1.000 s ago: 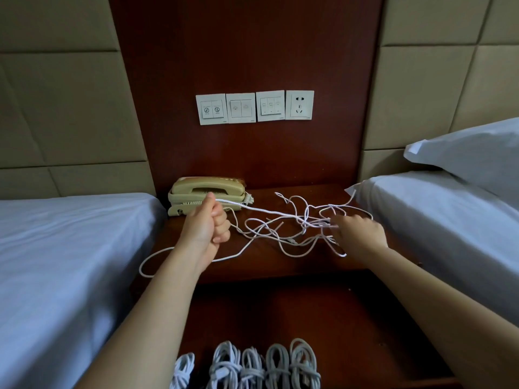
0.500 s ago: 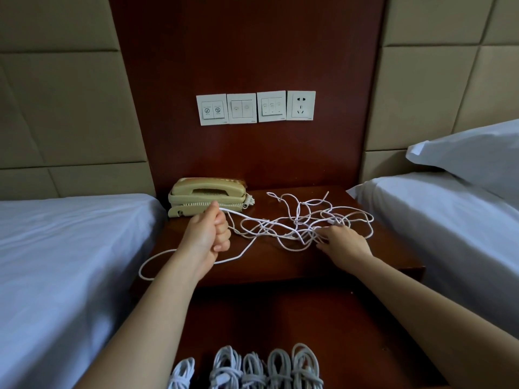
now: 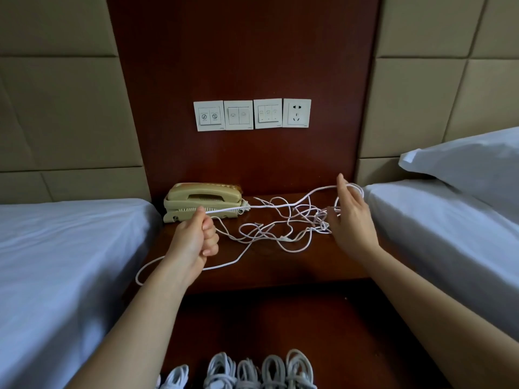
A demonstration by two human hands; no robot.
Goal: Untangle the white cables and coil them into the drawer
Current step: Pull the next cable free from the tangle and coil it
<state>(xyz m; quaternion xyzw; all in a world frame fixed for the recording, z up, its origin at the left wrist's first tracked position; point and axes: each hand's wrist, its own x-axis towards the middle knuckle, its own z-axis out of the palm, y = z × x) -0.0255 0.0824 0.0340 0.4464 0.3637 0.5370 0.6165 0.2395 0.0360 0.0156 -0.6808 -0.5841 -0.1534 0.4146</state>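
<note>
A tangle of white cables [image 3: 280, 228] lies on the dark wooden nightstand [image 3: 280, 265]. My left hand [image 3: 193, 242] grips one strand in a fist in front of the telephone; that strand runs taut to the right towards the tangle, and a loose loop trails off the nightstand's left front edge. My right hand [image 3: 351, 220] is raised over the tangle's right side with fingers straight, a cable loop hooked around them. Below, the open drawer [image 3: 295, 327] holds several coiled white cable bundles [image 3: 252, 372] in a row at its near edge.
A beige telephone [image 3: 202, 202] sits at the nightstand's back left. Switch plates and a socket [image 3: 252, 115] are on the wood panel above. White-sheeted beds flank the nightstand, left [image 3: 61, 262] and right [image 3: 449, 234], with a pillow [image 3: 471, 169] on the right one.
My right hand has lifted off the tangle and moved up and to the right, raising a loop of cable. The tangle has spread out. My left hand keeps its grip on the strand.
</note>
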